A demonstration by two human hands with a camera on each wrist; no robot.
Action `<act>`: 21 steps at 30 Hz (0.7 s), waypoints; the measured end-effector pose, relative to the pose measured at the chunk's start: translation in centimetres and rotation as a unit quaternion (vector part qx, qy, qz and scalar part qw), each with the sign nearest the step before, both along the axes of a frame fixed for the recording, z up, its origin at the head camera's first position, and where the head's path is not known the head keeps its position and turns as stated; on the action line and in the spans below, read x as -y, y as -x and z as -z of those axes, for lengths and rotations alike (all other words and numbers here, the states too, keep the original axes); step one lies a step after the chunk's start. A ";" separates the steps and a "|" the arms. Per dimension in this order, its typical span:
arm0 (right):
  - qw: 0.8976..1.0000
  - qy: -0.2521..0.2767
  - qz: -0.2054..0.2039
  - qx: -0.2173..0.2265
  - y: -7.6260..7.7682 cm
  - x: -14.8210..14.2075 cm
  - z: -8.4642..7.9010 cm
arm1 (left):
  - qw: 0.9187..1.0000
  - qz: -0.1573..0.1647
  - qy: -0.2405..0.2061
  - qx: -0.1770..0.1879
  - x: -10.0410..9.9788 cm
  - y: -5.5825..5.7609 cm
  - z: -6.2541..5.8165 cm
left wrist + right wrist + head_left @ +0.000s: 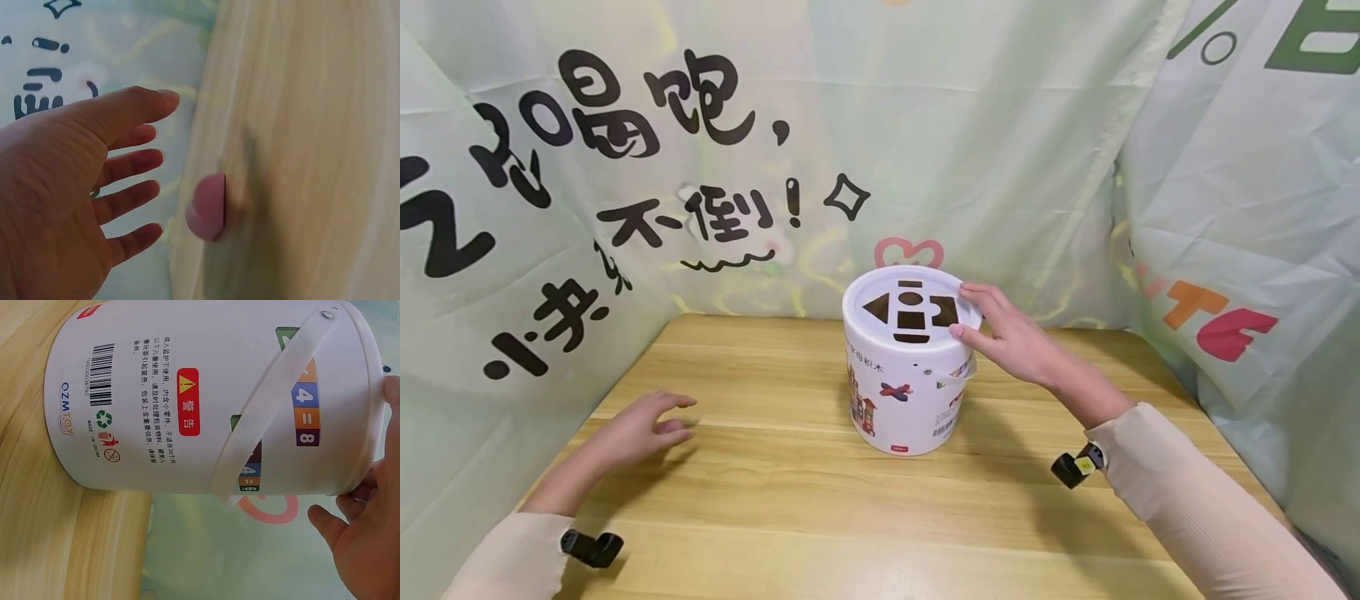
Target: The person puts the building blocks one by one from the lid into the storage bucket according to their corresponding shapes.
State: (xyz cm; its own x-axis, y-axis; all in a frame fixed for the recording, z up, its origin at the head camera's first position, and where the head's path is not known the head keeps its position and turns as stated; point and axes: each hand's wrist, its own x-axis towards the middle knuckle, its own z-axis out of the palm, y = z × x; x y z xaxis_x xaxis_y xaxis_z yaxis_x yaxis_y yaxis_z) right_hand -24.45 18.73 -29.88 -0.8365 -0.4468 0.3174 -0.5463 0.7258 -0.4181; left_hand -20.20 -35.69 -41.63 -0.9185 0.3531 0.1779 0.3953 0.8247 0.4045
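Note:
A white bucket [891, 400] of toy blocks stands upright on the wooden table, its lid [880, 332] pierced with dark shaped cut-outs. My right hand [1015, 342] grips the right side of the lid's rim, thumb at the near edge and forefinger farther back. The bucket's printed side and white strap handle [275, 394] face the right wrist view. Over the table's left part hovers my left hand [643, 429], fingers loosely bent and holding nothing. A pink half-round piece [209, 209] shows beyond its fingers in the left wrist view; I cannot pick it out in the head view.
The wooden table [760, 492] stretches around the bucket. Printed cloth [1000, 150] hangs behind it and along both sides. A small black device [591, 548] sits at the left cuff, another black device [1077, 465] at the right cuff.

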 end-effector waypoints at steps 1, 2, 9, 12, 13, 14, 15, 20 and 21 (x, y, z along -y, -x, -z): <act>1.000 0.001 0.001 0.000 0.0 0.0 0.0 | 1.000 -0.002 0.002 0.002 0.2 -0.1 0.1; 1.000 0.000 0.000 -0.001 0.0 0.0 0.0 | 1.000 -0.005 0.006 0.003 0.4 -0.2 0.2; 1.000 0.007 0.002 -0.001 0.0 0.1 0.0 | 0.999 -0.016 0.036 0.007 1.2 -0.5 0.9; 1.000 0.005 0.001 0.000 -0.1 0.1 0.0 | 0.999 -0.018 0.046 0.003 1.4 -0.5 1.2; 1.000 0.004 0.001 0.000 -0.1 0.1 0.0 | 0.999 -0.018 0.047 0.001 1.5 -0.5 1.3; 1.000 0.004 0.001 0.001 -0.1 0.1 0.0 | 0.999 -0.018 0.049 -0.001 1.6 -0.5 1.3; 1.000 0.004 0.001 0.001 -0.1 0.1 0.0 | 0.999 -0.018 0.050 -0.003 1.6 -0.5 1.4; 1.000 0.004 0.004 0.001 -0.1 0.1 0.1 | 0.999 -0.026 0.047 -0.004 2.0 -0.3 1.7; 1.000 0.004 0.003 0.001 -0.1 0.1 0.1 | 0.999 -0.030 0.044 -0.001 2.1 -0.3 1.7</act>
State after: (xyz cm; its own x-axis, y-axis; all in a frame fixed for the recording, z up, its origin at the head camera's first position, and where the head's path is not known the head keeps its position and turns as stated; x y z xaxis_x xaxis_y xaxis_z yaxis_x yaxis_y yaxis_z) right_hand -24.39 18.63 -29.94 -0.8399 -0.4394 0.3185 -0.5409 0.7261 -0.4246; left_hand -19.93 -37.76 -43.33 -0.9378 0.3127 0.1511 0.3460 0.8790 0.3282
